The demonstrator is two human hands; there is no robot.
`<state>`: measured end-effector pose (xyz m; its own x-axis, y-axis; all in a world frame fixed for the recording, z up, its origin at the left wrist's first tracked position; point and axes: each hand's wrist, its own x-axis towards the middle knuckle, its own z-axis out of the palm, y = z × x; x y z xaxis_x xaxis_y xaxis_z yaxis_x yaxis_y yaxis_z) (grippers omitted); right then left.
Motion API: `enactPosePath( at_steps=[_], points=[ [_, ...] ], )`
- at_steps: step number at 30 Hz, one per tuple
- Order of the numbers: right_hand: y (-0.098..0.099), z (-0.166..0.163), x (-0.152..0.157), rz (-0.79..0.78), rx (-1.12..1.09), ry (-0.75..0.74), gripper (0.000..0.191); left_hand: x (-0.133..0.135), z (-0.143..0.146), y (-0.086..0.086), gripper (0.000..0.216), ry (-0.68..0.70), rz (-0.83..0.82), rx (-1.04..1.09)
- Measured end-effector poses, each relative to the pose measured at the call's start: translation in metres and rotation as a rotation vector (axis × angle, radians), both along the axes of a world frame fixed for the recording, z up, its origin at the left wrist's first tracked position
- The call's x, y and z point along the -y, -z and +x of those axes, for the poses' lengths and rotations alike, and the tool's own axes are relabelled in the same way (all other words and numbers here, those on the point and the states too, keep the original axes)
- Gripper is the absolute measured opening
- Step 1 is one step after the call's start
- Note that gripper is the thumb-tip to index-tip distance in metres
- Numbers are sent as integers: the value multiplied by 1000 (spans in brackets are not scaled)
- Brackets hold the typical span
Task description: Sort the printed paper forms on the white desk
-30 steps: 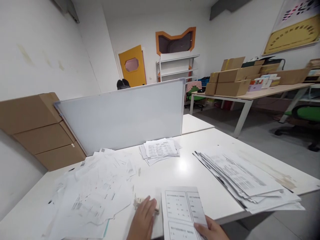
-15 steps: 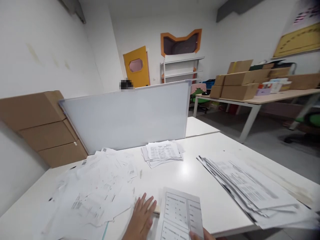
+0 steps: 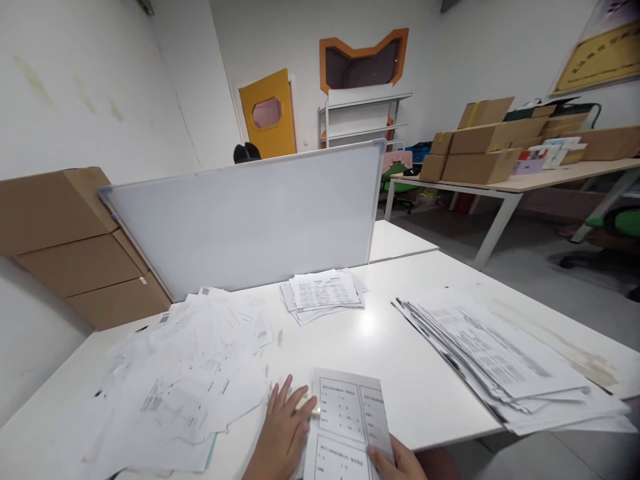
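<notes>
- The white printed form sheet with boxed tables [image 3: 347, 427] lies at the near edge of the white counter [image 3: 400, 360], pinched at its lower right corner by the right hand [image 3: 400, 461].
- The left hand [image 3: 281, 437] lies flat just left of the sheet, fingers spread, over a small pale object that is mostly hidden.
- A loose heap of white papers [image 3: 185, 373] spreads to the left.
- A fanned stack of printed sheets [image 3: 500, 360] lies to the right.
- A small pile of forms [image 3: 324, 293] sits before the upright whiteboard [image 3: 245, 220].

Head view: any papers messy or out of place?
Yes. The pile left of the left hand is a loose, crumpled heap of papers, sheets at all angles. The long stack on the right is fanned and overhangs the table edge. The small far stack is slightly skewed.
</notes>
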<state>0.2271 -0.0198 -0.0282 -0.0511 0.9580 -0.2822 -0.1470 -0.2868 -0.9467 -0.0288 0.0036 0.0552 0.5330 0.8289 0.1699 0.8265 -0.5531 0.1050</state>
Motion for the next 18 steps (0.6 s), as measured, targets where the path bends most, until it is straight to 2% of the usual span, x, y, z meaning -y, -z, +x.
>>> enactPosePath(
  at_steps=[5,8,10,12,14,15,17,18],
  points=[
    [0,-4,3,13,-37,-9,53,0,-1,2,53,-3,93,-83],
    [-15,-4,2,39,16,9,51,-6,-6,9,54,28,208,-137],
    [-32,10,-6,63,68,17,46,-11,-8,18,53,45,304,-137],
    [-55,42,-22,104,153,52,43,-15,-8,27,50,30,398,-94],
    [-81,90,-47,147,316,138,41,-18,-6,36,47,-3,481,-35],
    [-95,119,-62,158,452,209,41,-18,-6,39,47,-20,515,-11],
    [-119,178,-94,125,858,314,42,-18,-5,42,50,-37,569,13],
    [-129,205,-110,94,947,340,42,-18,-6,43,52,-49,593,19]
  ],
)
